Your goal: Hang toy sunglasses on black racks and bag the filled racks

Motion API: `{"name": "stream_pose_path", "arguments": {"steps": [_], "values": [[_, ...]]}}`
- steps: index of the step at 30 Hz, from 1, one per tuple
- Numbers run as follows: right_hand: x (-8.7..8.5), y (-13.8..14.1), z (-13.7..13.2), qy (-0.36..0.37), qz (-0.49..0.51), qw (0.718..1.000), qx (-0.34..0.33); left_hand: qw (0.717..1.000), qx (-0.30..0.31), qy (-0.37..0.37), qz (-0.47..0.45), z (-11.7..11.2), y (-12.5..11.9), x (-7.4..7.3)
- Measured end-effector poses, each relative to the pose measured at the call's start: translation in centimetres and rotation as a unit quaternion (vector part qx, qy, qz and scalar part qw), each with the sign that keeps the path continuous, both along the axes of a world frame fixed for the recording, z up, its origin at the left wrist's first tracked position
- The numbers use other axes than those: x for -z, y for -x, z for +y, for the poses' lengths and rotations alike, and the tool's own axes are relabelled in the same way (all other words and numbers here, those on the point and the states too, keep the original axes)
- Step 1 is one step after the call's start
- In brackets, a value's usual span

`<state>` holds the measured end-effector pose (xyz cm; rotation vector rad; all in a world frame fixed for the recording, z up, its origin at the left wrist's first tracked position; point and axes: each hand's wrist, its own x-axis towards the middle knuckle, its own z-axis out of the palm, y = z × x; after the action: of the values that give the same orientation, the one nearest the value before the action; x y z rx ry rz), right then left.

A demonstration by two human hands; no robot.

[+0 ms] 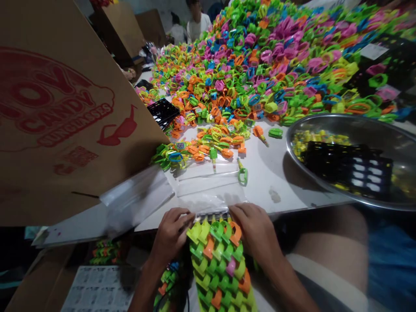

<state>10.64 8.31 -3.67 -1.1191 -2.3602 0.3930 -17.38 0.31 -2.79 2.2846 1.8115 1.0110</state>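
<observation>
A long tray (214, 264) packed with rows of green, yellow, orange and pink plastic toy watches points away from me, over the table's near edge. Beyond its far end a clear plastic bag (208, 188) lies flat on the white table. My left hand (173, 229) is closed at the tray's far left corner, fingers curled on the bag's near edge. At the opposite corner, my right hand (255, 223) has its fingers bent over the bag edge and the tray's side. Both thumbs are partly hidden. One green toy watch (242, 174) lies by the bag's right side.
A big heap of coloured toy watches (253, 65) covers the table's far part. At right stands a metal bowl (325, 190) with black trays and yellow pieces. A cardboard box (130, 160) blocks the left; more clear bags (139, 195) lie beside it. A person (199, 24) sits far back.
</observation>
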Motion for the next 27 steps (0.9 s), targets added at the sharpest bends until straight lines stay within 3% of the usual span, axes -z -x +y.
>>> {"name": "stream_pose_path", "arguments": {"steps": [4, 8, 13, 20, 27], "values": [[-0.1, -0.1, 0.3, 0.044, 0.083, 0.996, 0.01, 0.997, -0.016, -0.002, -0.08, 0.5, 0.0, -1.0], [-0.5, -0.6, 0.4, 0.009, 0.15, 0.989, 0.002, 0.992, -0.022, 0.021, -0.123, 0.4, 0.3, -2.7], [-1.7, -1.4, -0.2, -0.08, 0.099, 0.992, 0.004, 0.998, -0.037, -0.006, -0.058, -0.8, 0.1, -4.1], [-2.4, -2.2, -1.8, -0.131, 0.043, 0.99, 0.023, 0.999, -0.017, -0.033, 0.008, -2.8, -1.1, -4.3], [-1.9, -2.5, -4.0, -0.175, 0.111, 0.978, 0.02, 0.987, 0.011, -0.144, 0.074, -4.4, -1.9, -4.0]]}}
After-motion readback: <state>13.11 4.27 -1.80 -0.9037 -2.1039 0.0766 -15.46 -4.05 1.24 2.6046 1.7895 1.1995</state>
